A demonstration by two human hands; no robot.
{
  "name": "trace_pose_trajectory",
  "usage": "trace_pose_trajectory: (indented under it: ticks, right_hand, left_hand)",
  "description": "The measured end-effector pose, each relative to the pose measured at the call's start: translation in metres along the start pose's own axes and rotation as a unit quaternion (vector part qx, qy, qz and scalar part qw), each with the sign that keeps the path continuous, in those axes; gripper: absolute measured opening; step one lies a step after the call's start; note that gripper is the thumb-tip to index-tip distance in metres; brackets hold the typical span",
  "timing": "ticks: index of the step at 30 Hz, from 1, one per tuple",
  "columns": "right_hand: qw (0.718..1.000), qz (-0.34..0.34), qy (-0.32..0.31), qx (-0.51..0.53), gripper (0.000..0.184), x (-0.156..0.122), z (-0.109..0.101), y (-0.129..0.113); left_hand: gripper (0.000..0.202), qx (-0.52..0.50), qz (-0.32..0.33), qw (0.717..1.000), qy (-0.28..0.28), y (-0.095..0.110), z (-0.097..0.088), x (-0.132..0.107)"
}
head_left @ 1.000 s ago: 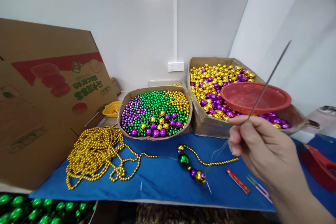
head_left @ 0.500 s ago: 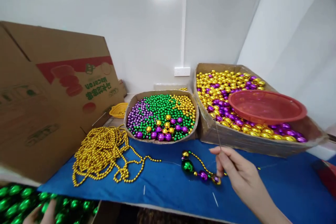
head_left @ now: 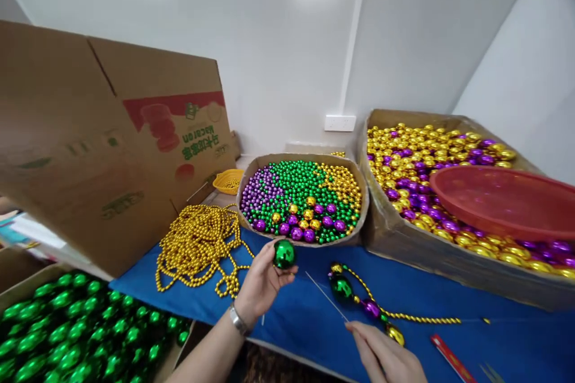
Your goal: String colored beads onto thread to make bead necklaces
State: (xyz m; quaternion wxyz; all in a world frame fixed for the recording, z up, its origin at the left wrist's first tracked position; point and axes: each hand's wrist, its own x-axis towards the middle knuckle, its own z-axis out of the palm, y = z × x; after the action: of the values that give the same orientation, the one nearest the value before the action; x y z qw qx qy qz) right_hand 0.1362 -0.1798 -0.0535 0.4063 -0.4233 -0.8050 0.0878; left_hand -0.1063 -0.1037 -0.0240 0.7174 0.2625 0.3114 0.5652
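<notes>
My left hand (head_left: 263, 281) holds a large shiny green bead (head_left: 285, 254) between its fingers, above the blue cloth (head_left: 206, 305). In my right hand (head_left: 386, 353) a long thin needle (head_left: 327, 297) is pinched, its tip pointing up and left toward the bead, apart from it. Just beyond my right hand lies a partly strung bead strand (head_left: 371, 307) with large green, purple and gold beads and a run of small gold ones. A heap of gold bead chain (head_left: 197, 245) rests left of my left hand.
A carton of mixed small beads (head_left: 245, 224) stands at the back middle. To the right is a large carton (head_left: 404, 239) of gold and purple beads with a red tray (head_left: 498, 200) on top. Green beads (head_left: 85, 329) fill a box at lower left, beside a tall cardboard box (head_left: 148, 209).
My left hand has come up from the box of green beads with one green bead. My right hand has lowered, and the needle now slants left. The view has shifted left.
</notes>
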Motion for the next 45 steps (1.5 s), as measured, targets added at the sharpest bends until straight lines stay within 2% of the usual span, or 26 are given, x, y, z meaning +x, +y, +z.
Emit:
trace_pose_trajectory:
  ticks: [4, 12, 16, 20, 23, 27, 30, 34, 45]
  right_hand:
    - [1.000, 0.004, -0.007, -0.024, 0.026, -0.006, 0.003, -0.002]
    - [0.999, -0.007, -0.012, -0.043, 0.028, -0.010, 0.012, -0.002]
    - [0.999, 0.002, -0.013, -0.053, 0.028, -0.015, 0.017, -0.004]
    - [0.998, 0.042, -0.012, -0.050, 0.029, -0.016, 0.023, -0.008]
    - [0.997, 0.063, -0.005, -0.048, 0.031, -0.015, 0.027, -0.010]
    - [0.998, 0.060, 0.012, -0.034, 0.031, -0.018, 0.028, -0.006]
    - [0.998, 0.056, 0.012, -0.012, 0.029, -0.022, 0.028, -0.001]
    - [0.998, 0.052, 0.034, -0.016, 0.028, -0.025, 0.029, 0.003]
    - [0.998, 0.056, 0.013, -0.012, 0.026, -0.035, 0.033, 0.015]
  left_hand:
    - [0.035, -0.001, -0.005, 1.000, -0.005, -0.014, 0.010, 0.001]
    - [0.034, 0.024, 0.021, 0.999, 0.015, -0.020, 0.015, -0.004]
    - [0.038, 0.065, 0.054, 0.996, 0.021, -0.021, 0.014, -0.006]
    - [0.045, 0.128, 0.090, 0.987, 0.039, -0.030, 0.014, -0.009]
    - [0.046, 0.148, 0.100, 0.984, 0.003, -0.042, 0.017, -0.014]
    - [0.038, 0.116, 0.061, 0.990, -0.050, -0.052, 0.021, -0.020]
    - [0.043, 0.110, 0.052, 0.991, -0.058, -0.055, 0.021, -0.020]
    - [0.051, 0.130, 0.085, 0.986, -0.055, -0.057, 0.020, -0.018]
    - [0.047, 0.117, 0.064, 0.988, -0.074, -0.060, 0.025, -0.018]
